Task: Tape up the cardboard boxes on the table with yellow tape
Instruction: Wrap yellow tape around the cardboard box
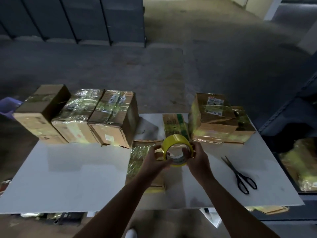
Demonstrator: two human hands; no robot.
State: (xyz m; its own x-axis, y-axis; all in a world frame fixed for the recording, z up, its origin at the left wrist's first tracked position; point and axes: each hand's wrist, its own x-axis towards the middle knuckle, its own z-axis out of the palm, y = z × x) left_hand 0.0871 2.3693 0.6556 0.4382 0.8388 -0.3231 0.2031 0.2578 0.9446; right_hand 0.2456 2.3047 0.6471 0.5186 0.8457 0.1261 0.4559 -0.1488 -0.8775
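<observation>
A roll of yellow tape [176, 143] is held up over the white table [82, 182] between both hands. My left hand [155, 158] grips its left rim, with the thumb at the core. My right hand [197, 157] grips the right side, one finger through the core. Under my left forearm lies a flat cardboard box [139, 158] with shiny tape on it. A small box with green print [175, 124] stands just behind the roll. Three taped boxes [77, 117] line the far left, and a taped stack [221, 121] sits at the far right.
Black scissors [240, 176] lie on the table right of my right arm. More taped boxes [301, 162] sit lower, off the table's right edge. A purple object [7, 105] shows at the far left. Grey floor and dark cabinets lie beyond the table.
</observation>
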